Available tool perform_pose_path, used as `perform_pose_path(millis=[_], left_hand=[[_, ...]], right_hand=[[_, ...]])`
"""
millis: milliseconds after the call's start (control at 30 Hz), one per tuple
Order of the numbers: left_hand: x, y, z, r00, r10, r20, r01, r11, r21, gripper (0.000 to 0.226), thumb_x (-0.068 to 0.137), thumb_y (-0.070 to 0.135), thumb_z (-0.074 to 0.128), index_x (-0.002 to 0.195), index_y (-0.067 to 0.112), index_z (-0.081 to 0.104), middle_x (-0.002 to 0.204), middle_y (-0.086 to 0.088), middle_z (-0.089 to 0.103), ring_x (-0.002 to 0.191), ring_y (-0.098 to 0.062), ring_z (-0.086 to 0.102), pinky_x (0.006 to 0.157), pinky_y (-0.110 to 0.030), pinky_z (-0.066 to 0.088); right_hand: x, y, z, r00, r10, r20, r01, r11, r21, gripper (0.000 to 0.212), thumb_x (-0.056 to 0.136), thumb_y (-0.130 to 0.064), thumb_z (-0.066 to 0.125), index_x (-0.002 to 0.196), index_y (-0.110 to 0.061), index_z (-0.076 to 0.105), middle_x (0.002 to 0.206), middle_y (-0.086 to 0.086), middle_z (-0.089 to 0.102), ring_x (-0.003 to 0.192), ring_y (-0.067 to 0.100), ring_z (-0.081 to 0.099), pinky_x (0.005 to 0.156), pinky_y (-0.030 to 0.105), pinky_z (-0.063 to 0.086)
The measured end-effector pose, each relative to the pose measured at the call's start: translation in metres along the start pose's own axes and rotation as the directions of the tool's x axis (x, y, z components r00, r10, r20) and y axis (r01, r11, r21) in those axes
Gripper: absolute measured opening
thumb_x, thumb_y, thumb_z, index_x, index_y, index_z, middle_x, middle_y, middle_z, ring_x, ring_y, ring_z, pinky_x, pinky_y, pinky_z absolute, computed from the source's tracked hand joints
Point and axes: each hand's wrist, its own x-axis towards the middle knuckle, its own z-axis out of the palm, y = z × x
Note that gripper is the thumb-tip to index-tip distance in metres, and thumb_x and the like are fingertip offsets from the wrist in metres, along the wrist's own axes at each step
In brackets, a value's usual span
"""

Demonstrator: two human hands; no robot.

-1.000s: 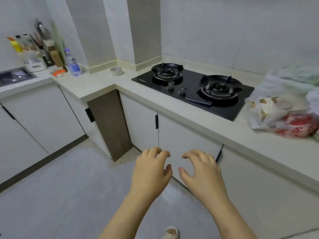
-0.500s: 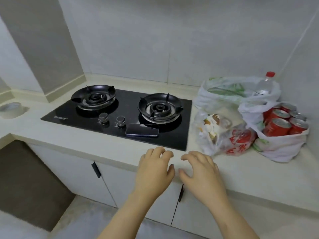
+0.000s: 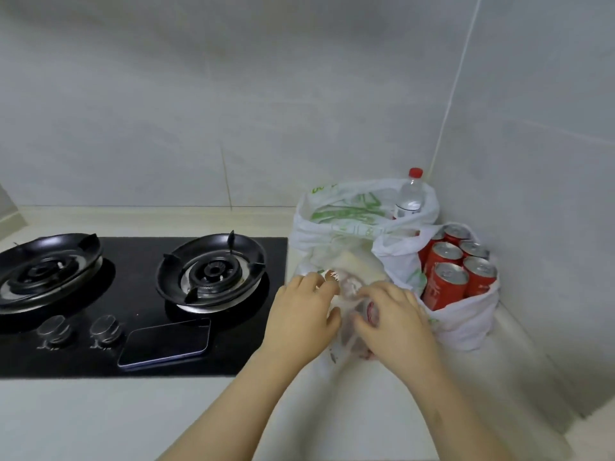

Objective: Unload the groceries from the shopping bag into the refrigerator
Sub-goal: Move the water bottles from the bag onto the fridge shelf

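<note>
Round the bag (image 3: 346,262), both hands (image 3: 299,314) (image 3: 396,324) curl.

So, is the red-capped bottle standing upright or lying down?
Roughly upright: the bottle stands inside the rear bag, its red cap on top, poking above the bag's rim.

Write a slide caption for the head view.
Left hand and right hand at the clear bag, beside the cans.
</note>
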Motion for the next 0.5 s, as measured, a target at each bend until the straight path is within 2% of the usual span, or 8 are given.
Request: perform_pose_path(millis=[100,200,300,400,500], left_hand=[[0.044,0.010,0.014,1.000,-0.011,0.020,0.012,0.999,-0.036,0.036,0.070,0.035,0.039,0.084,0.019,0.068,0.080,0.002,0.063,0.068,-0.024,0.059,0.055,-0.034,0.051],[0.086,0.021,0.028,0.999,-0.025,0.040,0.026,0.999,-0.035,0.034,0.070,0.032,0.046,0.088,0.016,0.069,0.083,-0.002,0.065,0.071,-0.026,0.060,0.056,-0.032,0.045],[0.122,0.028,0.044,0.999,-0.002,0.041,0.003,1.000,-0.012,0.037,0.072,0.034,0.044,0.091,0.016,0.070,0.086,-0.003,0.065,0.075,-0.027,0.061,0.057,-0.034,0.046],[0.150,0.032,0.061,0.998,-0.015,0.058,0.018,0.999,-0.047,0.039,0.075,0.032,0.047,0.104,0.014,0.067,0.100,-0.006,0.063,0.092,-0.031,0.057,0.072,-0.039,0.047],[0.176,0.032,0.071,0.999,-0.008,0.032,0.010,0.998,-0.061,0.033,0.084,0.029,0.054,0.113,0.017,0.063,0.111,-0.004,0.060,0.103,-0.028,0.053,0.082,-0.037,0.045]], right_hand=[[0.036,0.024,-0.011,1.000,-0.005,-0.024,0.005,1.000,0.006,0.035,0.086,-0.033,0.054,0.121,-0.031,0.054,0.132,-0.012,0.047,0.120,0.016,0.039,0.101,0.027,0.027],[0.070,0.047,-0.021,0.999,-0.007,-0.037,0.008,1.000,0.007,0.038,0.087,-0.034,0.053,0.125,-0.030,0.052,0.135,-0.012,0.044,0.122,0.016,0.037,0.105,0.029,0.028],[0.102,0.066,-0.027,0.998,-0.027,-0.059,0.027,1.000,0.001,0.037,0.088,-0.034,0.052,0.124,-0.030,0.052,0.136,-0.011,0.045,0.122,0.016,0.037,0.102,0.029,0.031],[0.133,0.081,-0.032,0.998,-0.029,-0.063,0.030,0.999,0.020,0.035,0.088,-0.034,0.053,0.123,-0.029,0.053,0.134,-0.010,0.045,0.122,0.016,0.037,0.102,0.029,0.031],[0.166,0.093,-0.037,0.997,-0.012,-0.070,0.015,0.999,0.041,0.035,0.089,-0.033,0.054,0.123,-0.027,0.054,0.135,-0.007,0.046,0.123,0.019,0.038,0.104,0.032,0.031]])
